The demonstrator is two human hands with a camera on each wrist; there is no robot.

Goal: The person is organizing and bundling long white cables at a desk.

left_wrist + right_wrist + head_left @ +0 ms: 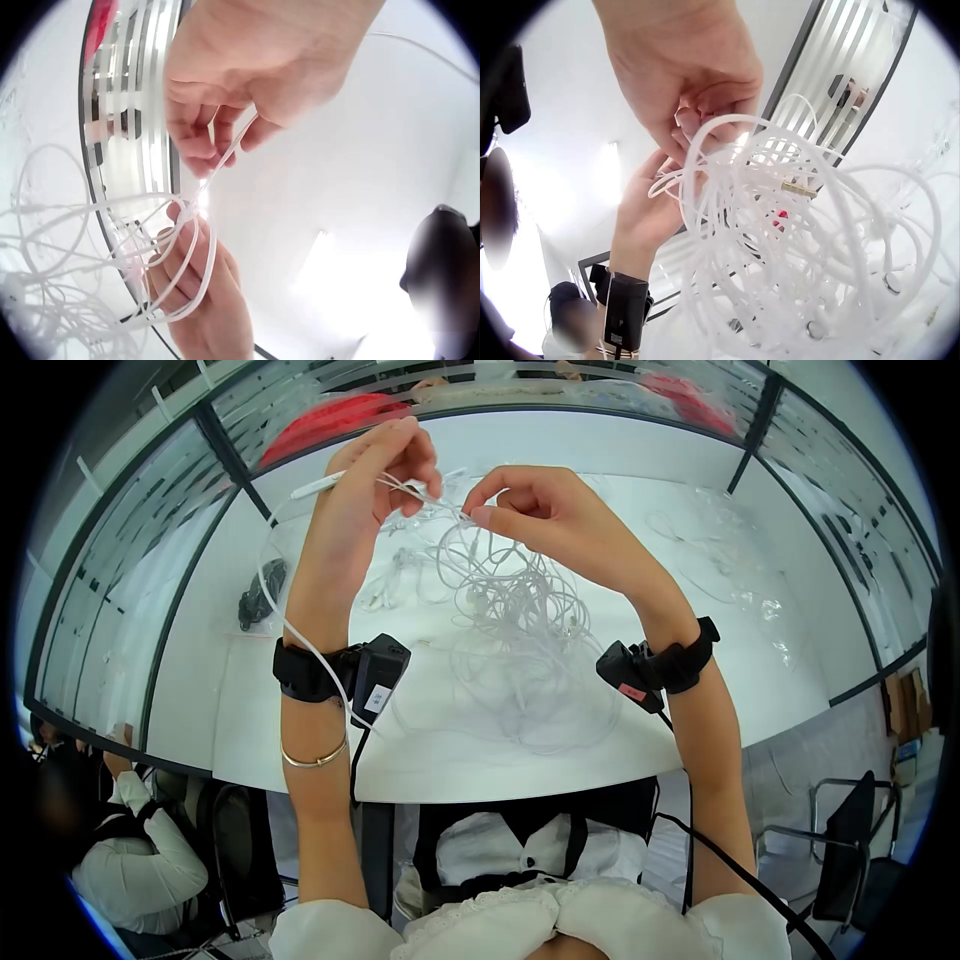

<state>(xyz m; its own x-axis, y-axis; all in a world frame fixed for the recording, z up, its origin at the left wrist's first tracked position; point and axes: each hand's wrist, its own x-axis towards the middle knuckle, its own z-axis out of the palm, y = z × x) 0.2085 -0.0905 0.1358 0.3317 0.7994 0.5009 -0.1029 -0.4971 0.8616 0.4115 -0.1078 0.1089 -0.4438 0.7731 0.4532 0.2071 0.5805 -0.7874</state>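
Observation:
Over the white table, a large tangle of thin white cables (520,595) hangs from my right hand (560,515), whose thumb and fingers pinch strands at its top. My left hand (370,485) grips a pulled-out stretch of white cable (241,139) to the left of it, running taut toward the pinch. Past that hand sticks out a slim white plug end (318,486), and its cable loops down along the left forearm. In the right wrist view the loops (780,232) fill the space below the fingers, with small metal connector ends (799,189) among them.
More loose cables and clear plastic (715,550) lie on the table at the back and right. A black bundle (263,595) rests near the left panel. Framed partitions (130,570) surround the table. Another person (140,860) sits at lower left; a chair (845,850) stands at right.

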